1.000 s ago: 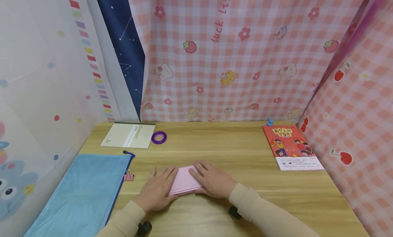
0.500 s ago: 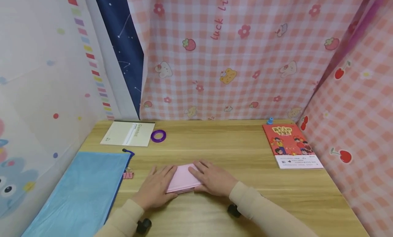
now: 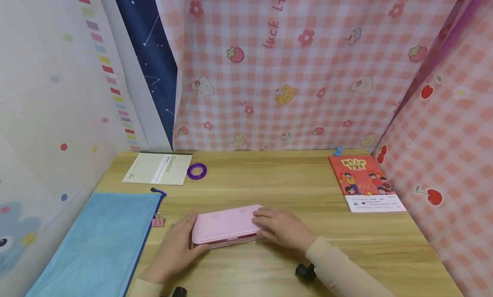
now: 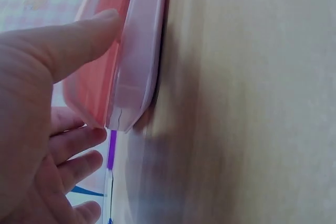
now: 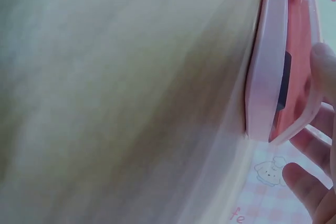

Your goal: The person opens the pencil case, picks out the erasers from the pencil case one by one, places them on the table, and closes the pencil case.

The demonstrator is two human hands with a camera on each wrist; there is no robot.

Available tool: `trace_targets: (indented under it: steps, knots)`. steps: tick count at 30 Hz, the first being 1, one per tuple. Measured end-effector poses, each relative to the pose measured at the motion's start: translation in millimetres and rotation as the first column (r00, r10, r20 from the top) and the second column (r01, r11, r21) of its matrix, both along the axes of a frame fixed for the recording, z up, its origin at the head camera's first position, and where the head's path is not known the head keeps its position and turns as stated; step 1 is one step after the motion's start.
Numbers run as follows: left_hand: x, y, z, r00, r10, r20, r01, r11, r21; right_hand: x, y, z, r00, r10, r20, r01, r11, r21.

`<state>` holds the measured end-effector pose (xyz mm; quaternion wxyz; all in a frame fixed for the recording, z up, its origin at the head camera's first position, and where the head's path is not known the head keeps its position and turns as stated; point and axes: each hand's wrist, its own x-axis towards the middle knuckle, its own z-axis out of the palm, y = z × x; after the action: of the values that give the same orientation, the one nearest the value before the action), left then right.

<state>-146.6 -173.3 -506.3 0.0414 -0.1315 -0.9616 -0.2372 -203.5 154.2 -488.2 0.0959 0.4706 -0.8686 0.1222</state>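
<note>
Pink case: contents mostly hidden. Blue pouch: cut off below, head view. Red booklet: smallest print illegible. Right hand: cropped, right wrist view.

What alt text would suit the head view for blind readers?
A person's left hand and right hand hold a slightly open pink rectangular plastic case by its ends on a wood-grain table. A blue rectangular pouch lies at left, a red illustrated booklet at right.
</note>
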Motion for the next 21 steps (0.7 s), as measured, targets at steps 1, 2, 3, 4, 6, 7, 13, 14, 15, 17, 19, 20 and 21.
trace_targets:
  steps: [1,2,3,4,6,7,13,14,15,17,19,20,21]
  knots:
    - [-0.5,0,0.6,1.000,0.001,0.003,-0.001,1.000,0.005,-0.7,0,0.4,1.000,0.005,-0.010,-0.005,1.000,-0.006]
    - [-1.0,0,1.4,1.000,0.001,0.005,-0.001,1.000,0.010,-1.7,1,0.8,1.000,0.006,-0.013,-0.006,1.000,-0.017]
    - [-1.9,0,1.3,1.000,0.004,0.008,-0.004,1.000,0.018,-2.7,1,1.2,1.000,0.004,-0.022,-0.004,1.000,-0.030]
    - [-2.7,0,1.4,1.000,0.006,0.012,-0.006,1.000,0.022,-4.0,1,1.6,1.000,-0.001,-0.031,0.000,0.999,-0.045]
    - [-4.3,-1,0.6,1.000,0.010,0.021,-0.011,0.999,0.042,-6.4,1,3.3,0.999,-0.012,-0.041,0.009,0.997,-0.078]
    - [-5.0,-1,-0.1,1.000,0.013,0.027,-0.014,0.999,0.049,-7.5,1,4.2,0.999,-0.019,-0.045,0.015,0.995,-0.096]
    - [-7.0,-2,-3.6,0.996,0.036,0.076,-0.042,0.996,0.082,-14.7,-1,7.0,0.997,-0.074,0.015,0.075,0.967,-0.242]
    - [-7.1,-3,-3.8,0.996,0.038,0.081,-0.045,0.995,0.085,-16.4,-3,7.6,0.995,-0.092,0.040,0.099,0.955,-0.278]
    - [-7.4,-3,-4.1,0.995,0.040,0.089,-0.048,0.995,0.089,-18.1,-5,8.4,0.992,-0.110,0.063,0.125,0.940,-0.318]
    - [-7.3,-4,-4.5,0.994,0.040,0.098,-0.049,0.995,0.091,-22.1,-8,9.8,0.982,-0.159,0.099,0.185,0.902,-0.391]
    - [-8.0,-4,-5.0,0.993,0.034,0.110,-0.045,0.995,0.094,-27.8,-13,10.2,0.973,-0.212,0.095,0.232,0.863,-0.449]
    - [-8.5,-5,-5.3,0.993,0.031,0.115,-0.042,0.995,0.095,-30.9,-14,10.9,0.968,-0.236,0.081,0.246,0.845,-0.475]
    - [-9.1,-5,-5.7,0.992,0.029,0.121,-0.041,0.995,0.096,-34.0,-16,10.9,0.964,-0.257,0.063,0.254,0.830,-0.497]
